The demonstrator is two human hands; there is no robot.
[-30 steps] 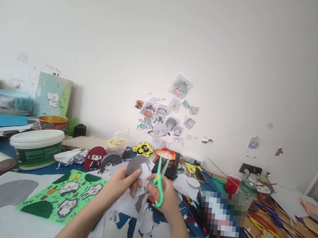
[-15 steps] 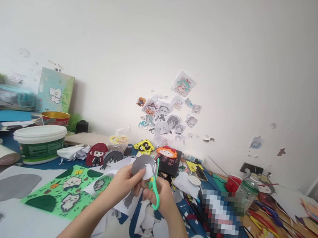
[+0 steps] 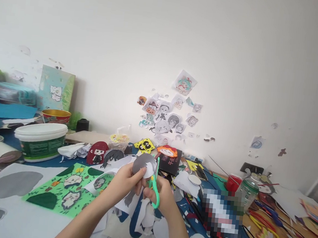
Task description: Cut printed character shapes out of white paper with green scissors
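Observation:
Between the thumb and fingers of my left hand (image 3: 132, 178) is a grey and white paper cutout (image 3: 142, 162) with a rounded outline. My right hand (image 3: 161, 195) grips green-handled scissors (image 3: 156, 188), whose blades point up beside the cutout's right edge. Whether the blades touch the paper I cannot tell. Both hands are close together above the cluttered table. Below them lie white paper scraps (image 3: 147, 216) and a sheet with cut-out holes (image 3: 124, 232). A green drawn sheet (image 3: 57, 189) with cartoon animals lies left of my left forearm.
A white-lidded tub (image 3: 41, 142) stands at the left, near a paper roll (image 3: 0, 151). Black-haired and red-haired paper figures (image 3: 97, 153) lean behind my hands. At the right are a glass jar (image 3: 248, 191), a red cup (image 3: 233, 183) and blue-handled scissors (image 3: 272, 216). Drawings (image 3: 163, 114) cover part of the wall.
The view has shifted very slightly. Both hands keep nearly the same position, with the cutout and scissors still held.

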